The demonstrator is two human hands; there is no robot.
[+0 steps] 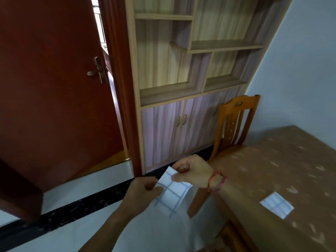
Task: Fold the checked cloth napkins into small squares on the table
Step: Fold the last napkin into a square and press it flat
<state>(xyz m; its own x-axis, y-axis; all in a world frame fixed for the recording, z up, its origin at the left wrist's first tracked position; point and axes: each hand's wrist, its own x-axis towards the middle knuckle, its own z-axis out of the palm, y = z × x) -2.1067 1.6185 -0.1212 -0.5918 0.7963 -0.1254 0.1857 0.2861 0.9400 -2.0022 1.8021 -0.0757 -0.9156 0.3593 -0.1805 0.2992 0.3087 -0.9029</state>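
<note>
I hold a white napkin with blue checks (171, 192) in the air, left of the table and over the floor. My left hand (143, 190) pinches its left edge. Its top corner is gripped by my right hand (192, 170), which wears a red cord on the wrist. The napkin hangs loosely below both hands. A second checked napkin (276, 205) lies folded into a small square on the brown patterned table (291, 160) at the right.
A wooden chair (234, 124) stands at the table's far left end. Behind it is a shelf unit with cupboard doors (172, 128). A red door (54, 88) stands ajar at the left. White floor tiles with a black strip (81, 213) lie below.
</note>
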